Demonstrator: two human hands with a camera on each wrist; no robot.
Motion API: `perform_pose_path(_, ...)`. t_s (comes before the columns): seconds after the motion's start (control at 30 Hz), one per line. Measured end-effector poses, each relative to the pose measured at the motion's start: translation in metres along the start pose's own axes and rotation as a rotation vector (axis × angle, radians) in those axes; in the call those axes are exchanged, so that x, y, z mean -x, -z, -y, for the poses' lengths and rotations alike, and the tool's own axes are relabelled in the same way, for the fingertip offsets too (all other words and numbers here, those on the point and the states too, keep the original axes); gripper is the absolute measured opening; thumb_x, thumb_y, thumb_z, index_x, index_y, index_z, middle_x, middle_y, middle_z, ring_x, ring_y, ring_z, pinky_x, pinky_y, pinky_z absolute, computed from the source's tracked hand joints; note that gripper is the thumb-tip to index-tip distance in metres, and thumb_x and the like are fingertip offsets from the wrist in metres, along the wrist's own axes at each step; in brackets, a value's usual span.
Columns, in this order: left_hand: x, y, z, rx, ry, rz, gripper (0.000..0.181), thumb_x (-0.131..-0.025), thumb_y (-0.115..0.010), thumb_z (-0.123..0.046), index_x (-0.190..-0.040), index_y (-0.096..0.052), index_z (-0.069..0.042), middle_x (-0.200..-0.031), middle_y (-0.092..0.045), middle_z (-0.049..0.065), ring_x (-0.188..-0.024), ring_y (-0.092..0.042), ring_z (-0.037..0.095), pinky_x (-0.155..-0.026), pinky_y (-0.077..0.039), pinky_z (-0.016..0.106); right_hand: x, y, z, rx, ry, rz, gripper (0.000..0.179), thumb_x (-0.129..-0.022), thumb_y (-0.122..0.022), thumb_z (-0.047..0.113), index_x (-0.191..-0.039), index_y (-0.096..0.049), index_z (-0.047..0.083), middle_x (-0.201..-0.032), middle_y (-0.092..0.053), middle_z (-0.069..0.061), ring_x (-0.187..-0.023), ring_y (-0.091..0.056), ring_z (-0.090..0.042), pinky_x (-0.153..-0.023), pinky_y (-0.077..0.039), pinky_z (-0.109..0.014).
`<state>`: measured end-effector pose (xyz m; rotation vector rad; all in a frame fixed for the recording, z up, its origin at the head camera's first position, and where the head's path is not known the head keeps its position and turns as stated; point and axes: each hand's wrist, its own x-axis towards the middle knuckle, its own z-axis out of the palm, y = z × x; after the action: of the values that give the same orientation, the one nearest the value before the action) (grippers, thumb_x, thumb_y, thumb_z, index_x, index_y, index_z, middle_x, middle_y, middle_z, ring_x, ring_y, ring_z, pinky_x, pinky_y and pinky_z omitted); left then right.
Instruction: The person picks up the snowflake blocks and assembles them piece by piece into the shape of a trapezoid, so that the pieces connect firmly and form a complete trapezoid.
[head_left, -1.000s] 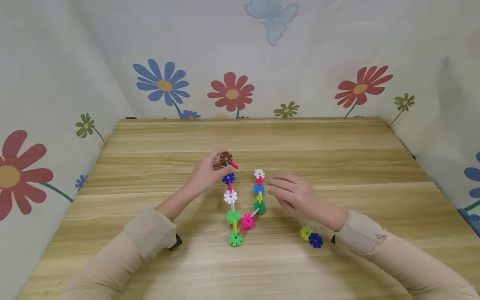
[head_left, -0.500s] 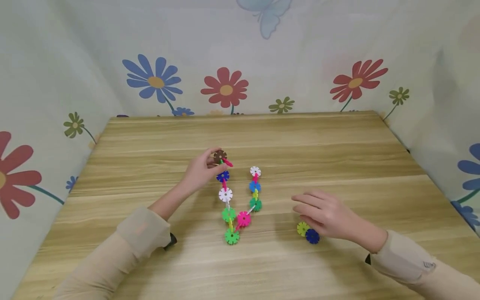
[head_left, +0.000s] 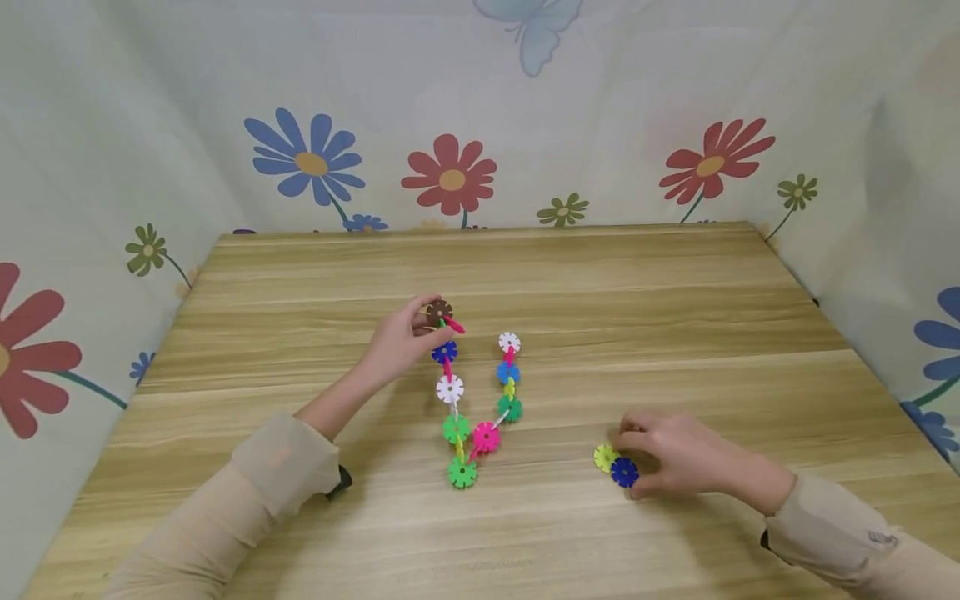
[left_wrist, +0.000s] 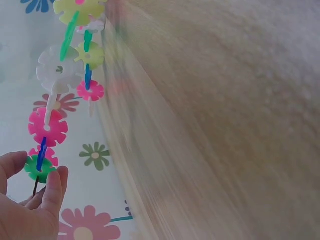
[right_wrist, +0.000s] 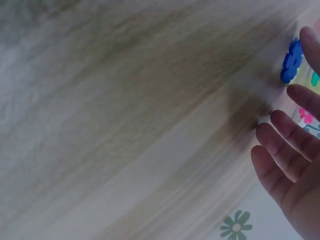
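Note:
A U-shaped chain of notched plastic interlocking discs (head_left: 450,388) lies in the middle of the table in the head view. My left hand (head_left: 397,342) pinches its upper left end, around a green disc (left_wrist: 33,169) beside the brown disc (head_left: 439,312); a pink disc sticks out there. The chain's other end finishes in a white disc (head_left: 509,342). To the right, a loose dark blue disc (head_left: 625,472) overlaps a loose yellow disc (head_left: 604,457). My right hand (head_left: 682,458) hovers there, thumb and forefinger spread on either side of the blue disc, holding nothing.
The wooden table (head_left: 315,517) ends at the back against a white flower-print cloth (head_left: 615,100), which also rises along both sides. Dark bands show under both sleeve cuffs.
My right hand has moved right and toward me, away from the white end of the chain to the two loose discs. My left hand keeps its pinch. The head view shifted slightly.

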<state>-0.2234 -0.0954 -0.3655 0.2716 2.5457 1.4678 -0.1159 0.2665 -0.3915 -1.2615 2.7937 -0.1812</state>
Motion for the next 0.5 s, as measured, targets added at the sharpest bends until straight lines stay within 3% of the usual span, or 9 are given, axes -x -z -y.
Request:
perform_pose_path(0.27,0.0029,-0.0004,-0.0038,-0.009,0.000,-0.002,0.057,-0.083,-0.061,-0.027,-0.133,-0.037,-0.015,-0.112,-0.060,0.014,-0.104,-0.058,0.023,-0.078,-0.051,0.034,-0.0042,-0.0019,-0.0006,-0.055,-0.025,0.011,0.030,-0.067,-0.073,0.032,-0.090,-0.063,0.015,-0.083,-0.054,0.007,-0.069,-0.048,0.000,-0.058,-0.044,-0.017)
perform_pose_path(0.5,0.0038,-0.0012,-0.0061,-0.020,0.003,-0.007,0.056,-0.083,-0.061,-0.026,-0.132,-0.038,-0.016,-0.112,-0.060,0.013,-0.104,-0.058,0.023,-0.078,-0.052,0.034,-0.0098,-0.0006,-0.0014,-0.137,-0.062,0.024,0.023,-0.067,-0.074,0.023,-0.085,-0.062,0.013,-0.075,-0.048,0.009,-0.062,-0.040,0.001,-0.052,-0.037,-0.013)
